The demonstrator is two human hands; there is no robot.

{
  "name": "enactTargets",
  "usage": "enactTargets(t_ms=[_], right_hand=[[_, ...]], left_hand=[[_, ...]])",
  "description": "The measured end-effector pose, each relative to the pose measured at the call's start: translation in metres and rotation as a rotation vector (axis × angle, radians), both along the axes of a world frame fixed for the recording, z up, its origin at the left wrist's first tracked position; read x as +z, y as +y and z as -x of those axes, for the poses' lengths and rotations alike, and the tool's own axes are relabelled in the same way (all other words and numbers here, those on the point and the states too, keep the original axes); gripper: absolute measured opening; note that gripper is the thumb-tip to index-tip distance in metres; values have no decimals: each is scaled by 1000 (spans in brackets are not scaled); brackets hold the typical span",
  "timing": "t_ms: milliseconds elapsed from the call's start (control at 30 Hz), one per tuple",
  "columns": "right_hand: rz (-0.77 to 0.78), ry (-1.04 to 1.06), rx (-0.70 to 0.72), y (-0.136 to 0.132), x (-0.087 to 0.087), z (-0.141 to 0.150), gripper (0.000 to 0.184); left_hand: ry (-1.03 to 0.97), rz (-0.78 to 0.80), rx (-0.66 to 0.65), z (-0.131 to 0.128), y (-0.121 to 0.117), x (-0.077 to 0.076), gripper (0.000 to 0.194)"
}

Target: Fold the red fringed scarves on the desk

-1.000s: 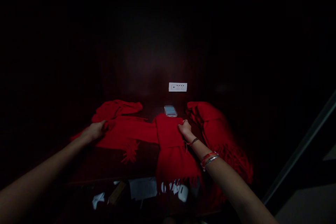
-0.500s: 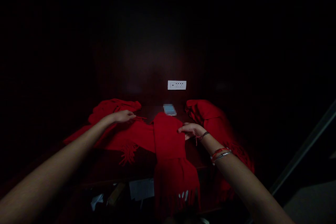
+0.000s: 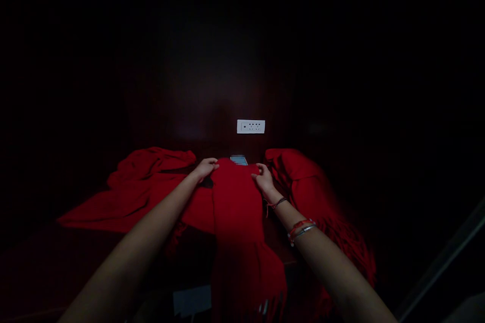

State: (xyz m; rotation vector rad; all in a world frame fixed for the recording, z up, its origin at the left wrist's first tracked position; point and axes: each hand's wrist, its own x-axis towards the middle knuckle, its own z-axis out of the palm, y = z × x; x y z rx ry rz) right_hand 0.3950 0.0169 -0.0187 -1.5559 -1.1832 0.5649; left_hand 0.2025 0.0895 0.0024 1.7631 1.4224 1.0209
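A red fringed scarf [image 3: 239, 207] lies lengthwise in the middle of a dark surface, its tasselled end hanging over the front edge. At its far left corner, my left hand [image 3: 206, 167] pinches the cloth between thumb and fingers. My right hand [image 3: 262, 177] grips the far right corner, thumb and fingertips closed on the fabric. More red cloth [image 3: 146, 192] spreads in loose folds on the left, partly behind my left forearm. Another red scarf [image 3: 308, 176] with long fringe lies folded on the right.
A pale blue rectangular item [image 3: 239, 160], blurred, lies just beyond the scarf. A white socket panel [image 3: 250, 126] is set in the dark back wall. Below the front edge shows a pale sheet [image 3: 192, 301]. A diagonal metal edge [image 3: 441, 262] runs at the lower right.
My left hand has moved right, from the loose cloth's threads to the middle scarf's far corner. My right hand has shifted up to the opposite corner. The scarf's far end now partly covers the blue item.
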Motion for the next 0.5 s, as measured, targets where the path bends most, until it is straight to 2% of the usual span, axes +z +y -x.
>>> enactTargets(t_ms=[67,133,200,233,333,400,500], right_hand=[[-73,-101,-27,0,-3,-3,52],[14,-253,-63,-3,-6,-2,60],[129,-428,-99,-9,-7,2,64],[122,-524,-108,-12,-7,5,63],[-79,-818,-24,-18,-4,16,55],[-166,-953,78,-18,1,22,50],[-105,-994,166,-7,10,24,57]], left_hand=[[39,-132,55,-2,4,0,27],[174,-191,165,-6,3,-5,38],[307,-126,277,-11,-1,-14,50],[343,-78,303,-12,-4,-18,55],[381,-61,228,-13,-9,-27,62],[356,-67,146,-10,-7,-30,58],[287,-17,125,-7,0,-33,31]])
